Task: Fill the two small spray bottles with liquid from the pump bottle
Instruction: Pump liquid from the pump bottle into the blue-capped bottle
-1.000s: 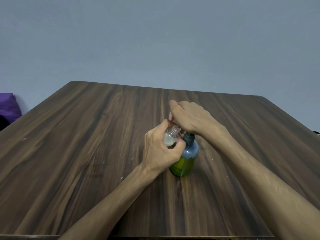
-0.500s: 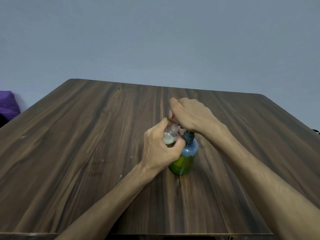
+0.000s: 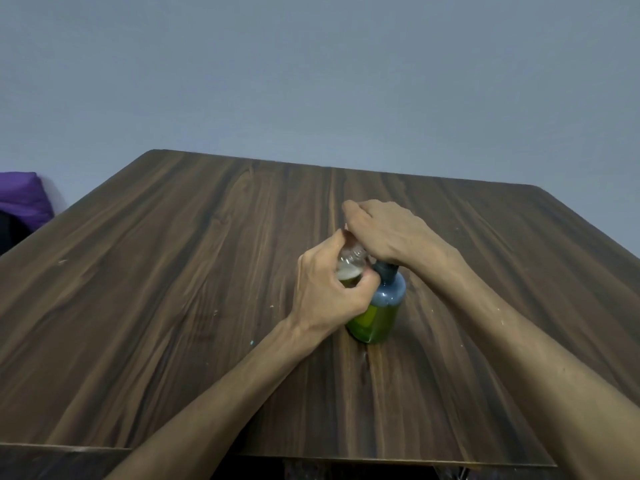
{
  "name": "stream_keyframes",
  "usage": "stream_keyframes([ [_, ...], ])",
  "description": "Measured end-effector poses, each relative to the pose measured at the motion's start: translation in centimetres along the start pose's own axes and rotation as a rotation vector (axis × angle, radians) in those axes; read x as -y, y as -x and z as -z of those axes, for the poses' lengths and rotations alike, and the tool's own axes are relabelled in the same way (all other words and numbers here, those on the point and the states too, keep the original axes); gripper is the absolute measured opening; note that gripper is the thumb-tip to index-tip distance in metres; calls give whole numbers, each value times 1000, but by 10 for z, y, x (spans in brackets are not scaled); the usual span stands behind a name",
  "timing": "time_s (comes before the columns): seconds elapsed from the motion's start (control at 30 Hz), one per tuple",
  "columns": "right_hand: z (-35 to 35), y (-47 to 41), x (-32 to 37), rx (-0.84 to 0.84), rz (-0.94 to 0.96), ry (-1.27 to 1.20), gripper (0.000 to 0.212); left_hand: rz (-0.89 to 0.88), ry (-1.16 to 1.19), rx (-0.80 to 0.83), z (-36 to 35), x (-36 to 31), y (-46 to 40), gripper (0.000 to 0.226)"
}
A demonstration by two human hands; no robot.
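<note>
Mid-fill near worktop [image 3: 173, 271] centre: left hand [image 3: 325, 299] fingers gripping clear spray bottle [image 3: 349, 268], partly filled, foam showing. Right hand [image 3: 384, 233] curled over pump bottle [image 3: 379, 313] head, pressing. Second spray bottle unseen, apparently left.

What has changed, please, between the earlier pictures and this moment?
Nothing has visibly changed. The left hand still grips the small spray bottle beside the pump bottle, and the right hand still rests on the pump.
</note>
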State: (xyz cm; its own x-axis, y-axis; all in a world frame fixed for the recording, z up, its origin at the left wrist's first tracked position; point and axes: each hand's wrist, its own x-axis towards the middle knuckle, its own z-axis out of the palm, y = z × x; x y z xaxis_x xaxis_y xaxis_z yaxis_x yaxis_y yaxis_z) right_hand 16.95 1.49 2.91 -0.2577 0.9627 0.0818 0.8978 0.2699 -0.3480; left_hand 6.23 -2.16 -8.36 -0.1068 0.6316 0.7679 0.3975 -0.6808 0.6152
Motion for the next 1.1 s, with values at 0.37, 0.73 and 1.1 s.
stream_keyframes([
  [0.37, 2, 3, 1, -15, -8, -15, 51, 14, -15, 12, 0, 2, 2, 25],
  [0.73, 1, 4, 4, 25, -4, 35, 44, 28, 4, -7, -1, 0, 2, 25],
  [1.1, 4, 5, 2, -31, -12, -24, 46, 17, 27, -2, -2, 1, 3, 21],
])
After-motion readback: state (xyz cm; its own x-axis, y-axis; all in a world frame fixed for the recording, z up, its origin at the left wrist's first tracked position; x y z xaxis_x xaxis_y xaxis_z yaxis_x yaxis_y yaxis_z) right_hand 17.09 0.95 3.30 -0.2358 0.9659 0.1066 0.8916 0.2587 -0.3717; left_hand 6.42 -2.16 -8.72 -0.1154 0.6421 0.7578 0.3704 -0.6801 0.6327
